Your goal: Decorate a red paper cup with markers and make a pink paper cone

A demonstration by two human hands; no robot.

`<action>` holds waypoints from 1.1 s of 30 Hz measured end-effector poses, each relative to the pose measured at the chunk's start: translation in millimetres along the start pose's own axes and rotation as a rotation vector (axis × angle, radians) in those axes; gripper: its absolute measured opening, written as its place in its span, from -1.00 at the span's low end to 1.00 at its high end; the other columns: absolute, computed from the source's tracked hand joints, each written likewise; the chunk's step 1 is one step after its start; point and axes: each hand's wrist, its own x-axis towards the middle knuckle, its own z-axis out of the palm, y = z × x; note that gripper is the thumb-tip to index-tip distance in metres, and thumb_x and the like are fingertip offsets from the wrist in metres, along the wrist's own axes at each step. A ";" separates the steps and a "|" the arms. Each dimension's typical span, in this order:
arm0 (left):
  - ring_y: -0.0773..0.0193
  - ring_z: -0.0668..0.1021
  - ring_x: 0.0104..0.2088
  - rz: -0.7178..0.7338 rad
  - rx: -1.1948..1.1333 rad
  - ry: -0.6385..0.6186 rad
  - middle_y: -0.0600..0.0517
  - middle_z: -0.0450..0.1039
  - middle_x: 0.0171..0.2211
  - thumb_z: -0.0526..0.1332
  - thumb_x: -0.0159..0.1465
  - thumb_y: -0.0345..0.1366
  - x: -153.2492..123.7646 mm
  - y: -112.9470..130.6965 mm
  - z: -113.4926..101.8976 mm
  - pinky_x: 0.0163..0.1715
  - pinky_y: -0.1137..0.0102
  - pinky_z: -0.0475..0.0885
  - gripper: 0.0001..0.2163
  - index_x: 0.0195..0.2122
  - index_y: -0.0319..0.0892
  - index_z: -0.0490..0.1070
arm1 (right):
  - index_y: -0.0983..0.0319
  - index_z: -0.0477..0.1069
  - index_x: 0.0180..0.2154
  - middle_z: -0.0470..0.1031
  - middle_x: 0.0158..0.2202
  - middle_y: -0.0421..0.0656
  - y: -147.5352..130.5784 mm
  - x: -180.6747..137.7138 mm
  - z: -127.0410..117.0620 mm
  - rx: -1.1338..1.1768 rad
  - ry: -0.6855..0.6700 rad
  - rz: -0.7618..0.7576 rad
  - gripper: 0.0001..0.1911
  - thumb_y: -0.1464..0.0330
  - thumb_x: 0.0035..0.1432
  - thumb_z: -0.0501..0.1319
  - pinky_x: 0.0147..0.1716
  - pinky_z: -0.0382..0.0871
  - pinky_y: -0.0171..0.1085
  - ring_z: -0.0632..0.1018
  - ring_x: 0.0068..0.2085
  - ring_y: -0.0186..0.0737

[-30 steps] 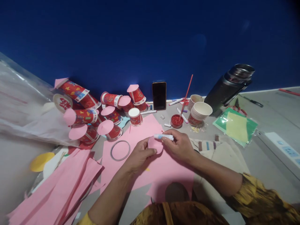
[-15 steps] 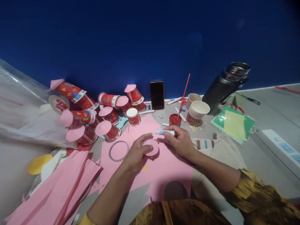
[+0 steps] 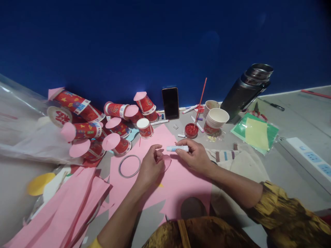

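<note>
My left hand [image 3: 150,166] pinches a small round piece of pink paper [image 3: 167,163], tilted so that its face is partly turned away. Between the thumb and fingers of my right hand [image 3: 195,155] lies a small white-and-blue glue tube [image 3: 177,148], held level with its tip toward my left hand. Tube and paper are close but seem apart. Under both hands is a large pink sheet [image 3: 184,184], and a grey ring [image 3: 129,166] rests on it left of my left hand.
Several red paper cups [image 3: 117,144] with pink cone tops lie at left. One upright cup [image 3: 145,128] stands nearby. A phone [image 3: 170,103], a tub of red stuff [image 3: 191,131], stacked cups [image 3: 216,121] and a dark flask [image 3: 245,91] line the back. Pink sheets [image 3: 62,206] lie at left.
The pink paper piece has tilted in my left hand, from nearly face-up to more edge-on. The glue tube stays in my right hand. The whole view has shifted slightly.
</note>
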 end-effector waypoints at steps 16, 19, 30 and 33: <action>0.20 0.56 -0.37 -0.027 -0.097 -0.101 -0.04 0.61 -0.34 0.34 0.05 -0.28 1.8 1.8 1.3 -0.32 0.35 0.41 -0.69 -0.16 -0.20 0.58 | 0.22 0.62 -0.13 0.69 -0.36 -0.12 8.4 -6.3 4.2 -0.252 0.039 -0.230 -0.77 0.23 0.30 0.30 -0.39 0.36 -0.30 0.56 -0.48 -0.25; 0.13 0.58 -0.26 -0.010 -0.025 -0.048 -0.09 0.62 -0.23 0.35 0.10 -0.24 0.7 3.4 -1.5 -0.22 0.30 0.40 -0.72 -0.16 -0.17 0.56 | 0.23 0.62 -0.13 0.68 -0.37 -0.15 7.8 -3.8 1.5 -0.183 0.063 -0.121 -0.76 0.24 0.26 0.30 -0.45 0.34 -0.32 0.49 -0.55 -0.32; 0.15 0.35 -0.39 0.014 0.434 -0.123 0.04 0.36 -0.48 0.31 0.09 -0.30 -13.1 17.0 -7.3 -0.39 0.30 0.08 -0.81 -0.56 -0.09 0.28 | 0.22 0.58 -0.17 0.65 -0.38 -0.18 7.8 4.2 -3.8 -0.083 0.028 0.009 -0.77 0.22 0.23 0.29 -0.48 0.36 -0.31 0.46 -0.54 -0.32; 0.22 0.32 -0.50 -0.060 0.287 -0.103 0.10 0.32 -0.59 0.28 0.08 -0.31 -9.3 9.1 -5.9 -0.44 0.33 0.08 -0.82 -0.58 -0.09 0.27 | 0.22 0.57 -0.16 0.62 -0.42 -0.20 6.4 3.5 -5.2 -0.091 0.050 0.004 -0.77 0.22 0.22 0.29 -0.47 0.36 -0.31 0.46 -0.55 -0.31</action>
